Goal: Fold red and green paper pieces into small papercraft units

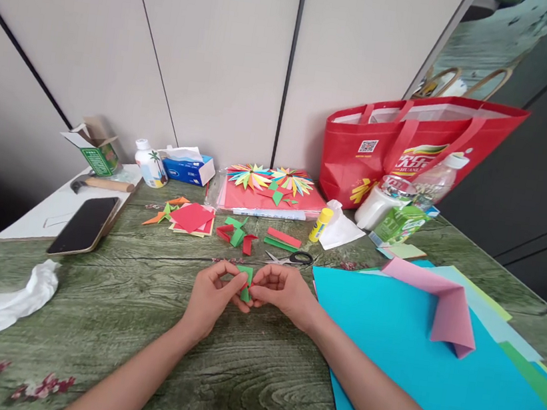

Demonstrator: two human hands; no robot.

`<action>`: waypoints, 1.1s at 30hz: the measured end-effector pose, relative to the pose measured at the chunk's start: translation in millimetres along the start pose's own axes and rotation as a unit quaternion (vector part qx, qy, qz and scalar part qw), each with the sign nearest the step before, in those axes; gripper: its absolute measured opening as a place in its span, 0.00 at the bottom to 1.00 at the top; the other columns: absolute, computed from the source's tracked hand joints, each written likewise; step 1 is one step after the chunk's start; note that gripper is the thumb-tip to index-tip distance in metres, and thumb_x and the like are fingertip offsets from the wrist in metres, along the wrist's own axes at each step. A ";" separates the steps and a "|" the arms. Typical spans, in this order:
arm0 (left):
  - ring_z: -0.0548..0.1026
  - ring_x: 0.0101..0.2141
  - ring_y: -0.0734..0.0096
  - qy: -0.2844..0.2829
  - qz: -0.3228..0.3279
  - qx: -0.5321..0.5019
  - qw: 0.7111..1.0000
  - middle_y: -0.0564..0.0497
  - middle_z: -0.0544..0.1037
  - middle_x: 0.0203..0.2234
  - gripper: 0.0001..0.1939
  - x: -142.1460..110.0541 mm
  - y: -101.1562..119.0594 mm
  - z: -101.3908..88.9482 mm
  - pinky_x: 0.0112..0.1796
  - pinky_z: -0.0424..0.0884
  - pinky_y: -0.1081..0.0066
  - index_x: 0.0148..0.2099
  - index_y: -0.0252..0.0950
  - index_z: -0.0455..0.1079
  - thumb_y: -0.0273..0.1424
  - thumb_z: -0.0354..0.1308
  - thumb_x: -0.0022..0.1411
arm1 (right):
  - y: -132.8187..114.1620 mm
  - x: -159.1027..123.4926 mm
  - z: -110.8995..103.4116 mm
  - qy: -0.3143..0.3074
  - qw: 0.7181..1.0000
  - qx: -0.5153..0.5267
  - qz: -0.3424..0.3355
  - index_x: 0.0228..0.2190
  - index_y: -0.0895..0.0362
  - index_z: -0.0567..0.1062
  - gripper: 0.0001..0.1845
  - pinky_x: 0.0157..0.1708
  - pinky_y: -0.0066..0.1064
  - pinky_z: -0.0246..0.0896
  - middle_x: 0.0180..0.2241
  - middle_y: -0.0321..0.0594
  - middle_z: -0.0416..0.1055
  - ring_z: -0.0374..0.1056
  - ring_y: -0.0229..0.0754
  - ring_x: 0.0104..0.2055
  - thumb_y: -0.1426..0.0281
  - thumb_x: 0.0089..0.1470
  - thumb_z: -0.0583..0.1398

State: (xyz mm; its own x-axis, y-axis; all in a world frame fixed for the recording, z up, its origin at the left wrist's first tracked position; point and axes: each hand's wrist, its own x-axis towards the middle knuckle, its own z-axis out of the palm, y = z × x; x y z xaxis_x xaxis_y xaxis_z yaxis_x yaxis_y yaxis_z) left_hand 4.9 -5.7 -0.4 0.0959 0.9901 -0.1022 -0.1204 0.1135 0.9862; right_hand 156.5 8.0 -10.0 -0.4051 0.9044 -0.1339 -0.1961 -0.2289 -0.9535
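Two hands pinch one folded green-and-red paper piece between them, near the scissors

On the near side of the left hand and right hand, bare wood is open toward the near edge of the table. A broad lane leads left to the crumpled tissue, with the phone beyond it by the left edge. Just past the hands, scissors, paper strips and the upright glue stick obstruct; the tall red bag blocks the far edge's right part. Rightward, a pink folded strip juts above the blue sheet.
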 end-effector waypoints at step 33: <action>0.72 0.17 0.73 -0.022 0.038 0.052 0.998 0.55 0.71 0.18 0.08 0.3 4.6 1.3 0.19 0.70 0.73 0.26 0.33 0.68 0.32 0.62 0.45 | 0.8 -0.4 0.5 0.051 0.999 0.009 0.004 0.25 0.57 0.66 0.21 0.25 0.27 0.61 0.19 0.30 0.68 0.65 0.34 0.22 0.64 0.29 0.69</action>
State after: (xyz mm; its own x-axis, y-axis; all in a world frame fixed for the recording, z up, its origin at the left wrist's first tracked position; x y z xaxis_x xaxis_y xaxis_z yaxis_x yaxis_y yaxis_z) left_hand 5.7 -4.9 4.3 0.1341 0.9907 -0.0226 -0.0252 0.0262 0.9993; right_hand 156.1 7.3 -10.6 -0.3140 0.9342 -0.1690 -0.2092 -0.2417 -0.9475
